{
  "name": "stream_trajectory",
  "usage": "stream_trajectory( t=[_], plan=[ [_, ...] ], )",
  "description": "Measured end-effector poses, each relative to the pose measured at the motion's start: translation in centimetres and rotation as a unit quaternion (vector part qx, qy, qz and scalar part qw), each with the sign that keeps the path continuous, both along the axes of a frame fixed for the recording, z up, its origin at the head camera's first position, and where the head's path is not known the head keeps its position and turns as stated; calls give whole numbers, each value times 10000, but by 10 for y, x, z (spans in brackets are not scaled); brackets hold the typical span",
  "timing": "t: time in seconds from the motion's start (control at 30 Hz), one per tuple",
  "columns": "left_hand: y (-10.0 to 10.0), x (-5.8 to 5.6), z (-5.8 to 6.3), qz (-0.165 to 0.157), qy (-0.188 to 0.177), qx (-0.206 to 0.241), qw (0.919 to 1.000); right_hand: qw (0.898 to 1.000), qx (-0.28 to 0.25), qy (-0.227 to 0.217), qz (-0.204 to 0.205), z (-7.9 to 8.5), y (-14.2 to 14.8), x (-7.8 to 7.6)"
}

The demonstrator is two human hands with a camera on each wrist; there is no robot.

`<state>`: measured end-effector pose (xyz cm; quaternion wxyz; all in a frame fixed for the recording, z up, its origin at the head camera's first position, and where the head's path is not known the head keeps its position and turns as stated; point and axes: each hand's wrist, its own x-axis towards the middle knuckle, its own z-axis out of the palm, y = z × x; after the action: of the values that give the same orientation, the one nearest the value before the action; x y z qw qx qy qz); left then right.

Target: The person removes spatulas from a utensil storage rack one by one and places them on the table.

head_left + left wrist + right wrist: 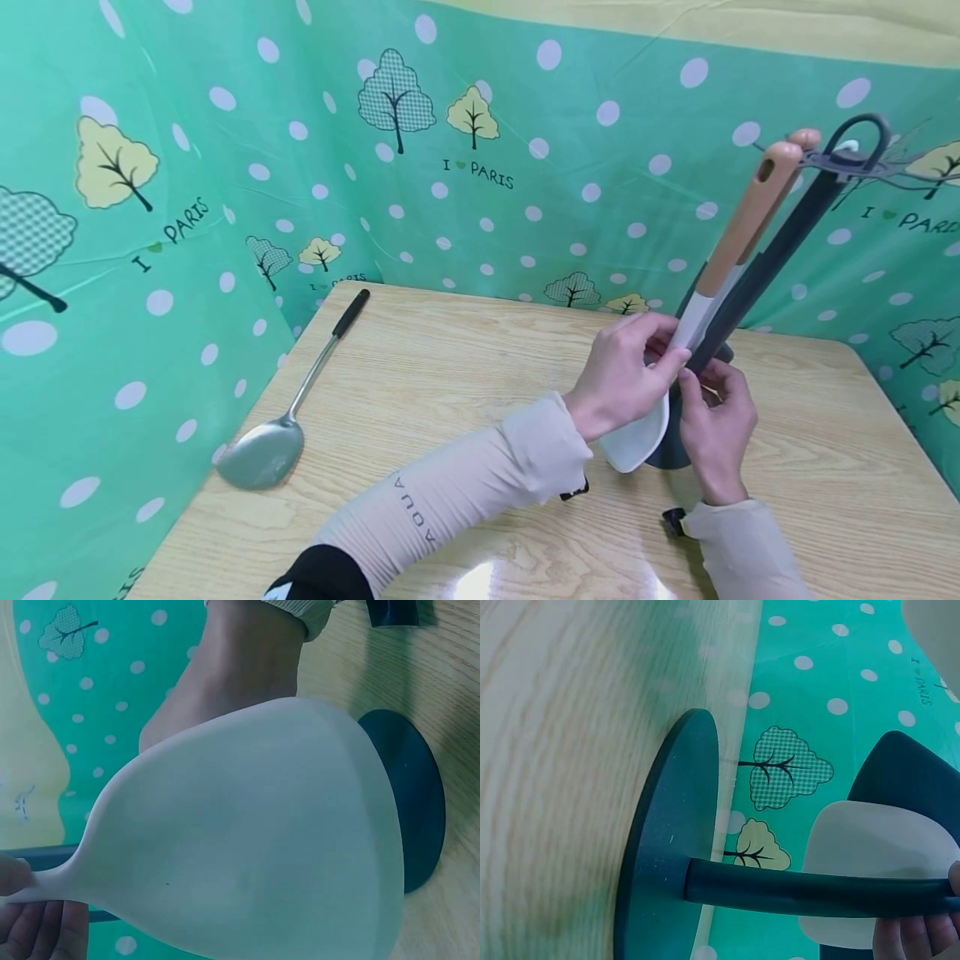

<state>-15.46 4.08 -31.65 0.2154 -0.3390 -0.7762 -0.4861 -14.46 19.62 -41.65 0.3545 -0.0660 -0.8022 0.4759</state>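
Observation:
My left hand [630, 375] pinches the neck of a white spatula [247, 832] with a wooden handle [750, 217]. Its broad blade hangs downward in the head view. Close beside it, my right hand [720, 425] grips the dark upright pole [817, 892] of a utensil stand. The stand's round base [667, 825] rests on the table. Another white utensil [877, 832] and a dark one [907, 772] show behind the pole in the right wrist view. Whether the held spatula hangs from the stand's top ring [855, 158], I cannot tell.
A metal wok turner [262, 450] with a black handle lies at the left of the wooden table [450, 367]. Green patterned cloth [525, 208] stands as a wall around the back and sides.

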Motion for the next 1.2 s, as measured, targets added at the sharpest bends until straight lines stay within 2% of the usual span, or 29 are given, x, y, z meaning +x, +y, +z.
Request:
stream_trajectory(
  t=[0.47, 0.7, 0.9, 1.0, 1.2],
  plan=[
    [-1, 2, 5, -29, -54, 163, 9998, 10000, -23, -39, -19, 1, -1, 0],
    [-4, 2, 1, -206, -140, 459, 9986, 9999, -126, -42, -26, 2, -2, 1],
    [-11, 3, -3, -132, -254, 466, 9985, 9999, -111, -105, -15, 3, -2, 1],
    [-14, 3, -5, -38, -186, 385, 9991, 9999, -119, -84, -30, 3, -2, 1],
    [-22, 4, -10, -96, -85, 416, 9991, 9999, -104, -7, -17, 2, -2, 1]
  ],
)
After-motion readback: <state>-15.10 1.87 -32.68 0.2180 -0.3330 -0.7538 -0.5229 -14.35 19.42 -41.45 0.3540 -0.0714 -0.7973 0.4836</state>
